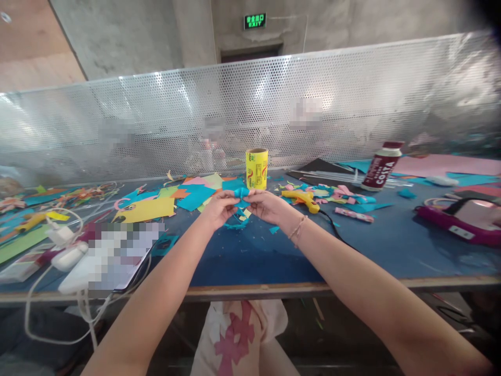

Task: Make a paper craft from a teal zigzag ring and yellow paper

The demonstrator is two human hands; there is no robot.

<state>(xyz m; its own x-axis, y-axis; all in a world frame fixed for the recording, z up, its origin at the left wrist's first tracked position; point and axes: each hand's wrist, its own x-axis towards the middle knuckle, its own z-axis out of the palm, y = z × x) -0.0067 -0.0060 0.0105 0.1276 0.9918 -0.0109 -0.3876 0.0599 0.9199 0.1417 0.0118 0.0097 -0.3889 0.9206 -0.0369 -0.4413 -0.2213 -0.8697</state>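
A small blue paper bow (241, 193) is pinched between my two hands above the blue table top (250, 256). My left hand (219, 208) grips its left side with closed fingers. My right hand (266, 205) grips its right side, a thin string bracelet on that wrist. Blue paper scraps (237, 224) lie right below the hands. A yellow tape roll (257, 168) stands upright just behind the bow.
A yellow glue gun (301, 198) with a black cord lies to the right. Farther right are a Costa bottle (380, 166) and a purple device (462, 222). Coloured paper sheets (151, 209), chargers and white cables (62, 245) crowd the left. A perforated metal screen (250, 115) closes the back.
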